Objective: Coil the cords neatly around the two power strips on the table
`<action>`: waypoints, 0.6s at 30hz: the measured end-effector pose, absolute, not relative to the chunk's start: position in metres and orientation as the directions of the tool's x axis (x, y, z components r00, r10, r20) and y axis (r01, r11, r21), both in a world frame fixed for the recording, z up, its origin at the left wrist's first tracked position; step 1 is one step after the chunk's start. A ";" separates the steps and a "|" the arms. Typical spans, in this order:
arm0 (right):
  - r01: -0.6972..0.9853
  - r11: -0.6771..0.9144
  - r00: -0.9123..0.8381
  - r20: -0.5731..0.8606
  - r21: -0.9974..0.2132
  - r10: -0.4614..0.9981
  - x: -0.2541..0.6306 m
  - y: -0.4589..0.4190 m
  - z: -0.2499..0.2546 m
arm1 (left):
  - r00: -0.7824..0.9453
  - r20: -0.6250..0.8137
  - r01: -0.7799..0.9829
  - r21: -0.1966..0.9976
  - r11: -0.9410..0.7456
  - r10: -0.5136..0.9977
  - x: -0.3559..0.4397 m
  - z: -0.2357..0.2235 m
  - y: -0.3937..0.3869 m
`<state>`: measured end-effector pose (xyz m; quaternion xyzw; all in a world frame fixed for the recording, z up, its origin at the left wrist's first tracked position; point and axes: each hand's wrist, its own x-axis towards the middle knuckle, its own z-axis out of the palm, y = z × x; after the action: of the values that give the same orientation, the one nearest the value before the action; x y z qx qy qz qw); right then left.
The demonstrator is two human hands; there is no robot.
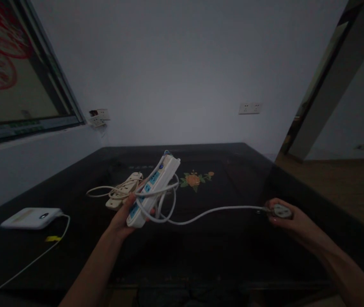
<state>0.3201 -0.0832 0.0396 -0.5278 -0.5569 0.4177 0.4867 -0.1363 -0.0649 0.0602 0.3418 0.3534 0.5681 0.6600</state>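
Observation:
My left hand (122, 219) grips a white power strip (169, 168) with blue sockets, held tilted above the dark table. Its white cord (218, 209) loops around the strip's body, then runs off to the right. At that far end, my right hand (286, 215) is closed around the cord's plug (281, 210), whose pale face shows between the fingers. Behind my left hand, a second, cream-coloured power strip (114, 203) lies on the table with its own cord wound over it.
The dark table (220, 251) has a painted flower and stands against a white wall. A white power bank-like device (31, 218) with a cable lies at the left, near a yellow scrap (53, 238). Wall sockets (250, 108) sit above the table; a window (18, 64) is at left.

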 end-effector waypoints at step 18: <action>-0.066 0.383 0.517 0.297 -0.921 0.803 0.372 -0.075 0.049 | -0.030 -0.212 -0.605 0.782 0.151 0.977 -0.143 0.049 -0.075</action>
<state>0.3722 -0.0747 0.0490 -0.4696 -0.3919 0.2962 0.7336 -0.1427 -0.0752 0.0487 0.2410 0.3855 0.6051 0.6535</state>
